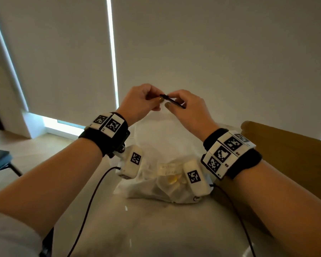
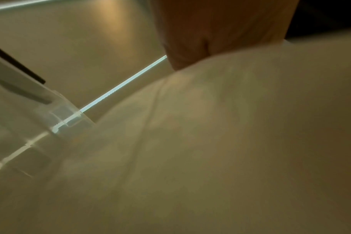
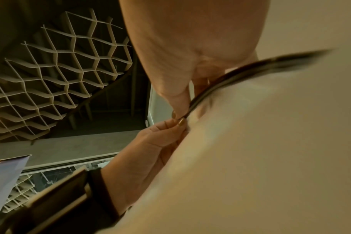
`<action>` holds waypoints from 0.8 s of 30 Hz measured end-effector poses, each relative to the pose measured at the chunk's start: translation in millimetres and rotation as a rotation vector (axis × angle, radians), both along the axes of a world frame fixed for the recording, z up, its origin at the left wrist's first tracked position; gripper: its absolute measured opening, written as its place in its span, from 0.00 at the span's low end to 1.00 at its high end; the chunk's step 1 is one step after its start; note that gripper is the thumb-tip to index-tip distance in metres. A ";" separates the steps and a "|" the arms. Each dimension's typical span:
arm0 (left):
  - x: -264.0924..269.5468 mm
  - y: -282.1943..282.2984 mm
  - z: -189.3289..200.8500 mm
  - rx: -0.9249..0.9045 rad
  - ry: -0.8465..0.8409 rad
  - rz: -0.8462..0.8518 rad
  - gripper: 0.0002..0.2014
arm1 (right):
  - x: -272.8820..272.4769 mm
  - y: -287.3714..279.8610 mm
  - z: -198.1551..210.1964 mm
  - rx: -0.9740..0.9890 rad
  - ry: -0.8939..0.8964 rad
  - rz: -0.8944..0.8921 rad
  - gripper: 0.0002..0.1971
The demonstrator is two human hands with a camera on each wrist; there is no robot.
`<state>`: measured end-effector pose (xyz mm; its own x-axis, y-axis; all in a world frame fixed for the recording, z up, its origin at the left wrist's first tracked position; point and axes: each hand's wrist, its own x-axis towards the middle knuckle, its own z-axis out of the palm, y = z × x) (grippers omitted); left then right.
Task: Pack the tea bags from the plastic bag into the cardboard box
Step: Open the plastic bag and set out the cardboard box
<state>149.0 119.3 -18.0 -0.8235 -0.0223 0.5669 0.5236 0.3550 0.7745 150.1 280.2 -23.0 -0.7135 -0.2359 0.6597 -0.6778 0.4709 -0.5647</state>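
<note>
- Above the tabletop [image 1: 156, 229], both hands are raised at the mouth of the plastic bag [image 1: 156, 138], which stands between the forearms with its lower part resting on the surface
- Left hand [image 1: 141, 101] pinches the bag's top edge beside the dark strip [image 1: 172, 101] that runs along the mouth; the right hand [image 1: 187, 106] pinches that strip itself, thumb and forefinger pressed together on it
- From the right wrist view the strip [image 3: 220, 83] curves away from the pinching fingers [image 3: 178, 101], so it looks like a flexible closure, probably a zip seal or a tie
- Tea bags [image 1: 171, 179] show as pale and yellowish shapes low inside the bag; none is out yet
- Cardboard box [image 1: 289, 154] sits to the right, near the bag
- Bag film looks thin, soft and slippery, so it is best held at the stiffer strip; the tea bags are likely light and crushable, so take them gently by their bodies
</note>
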 end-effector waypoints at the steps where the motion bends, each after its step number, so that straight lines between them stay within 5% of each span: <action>1: -2.5 3.3 -0.4 -0.003 -0.004 -0.003 0.07 | -4.0 0.5 0.8 0.005 0.010 0.000 0.08; 9: -15.6 21.5 -4.8 -0.087 0.047 0.157 0.03 | -30.6 7.7 -2.6 -0.011 0.025 -0.038 0.06; 18: -26.7 -33.7 -13.9 0.355 -0.005 0.247 0.10 | -34.8 45.2 -16.1 0.046 -0.037 -0.075 0.05; 24: -64.4 -73.5 -15.2 0.273 -0.085 0.231 0.10 | -35.1 77.7 -11.5 0.024 -0.164 -0.161 0.06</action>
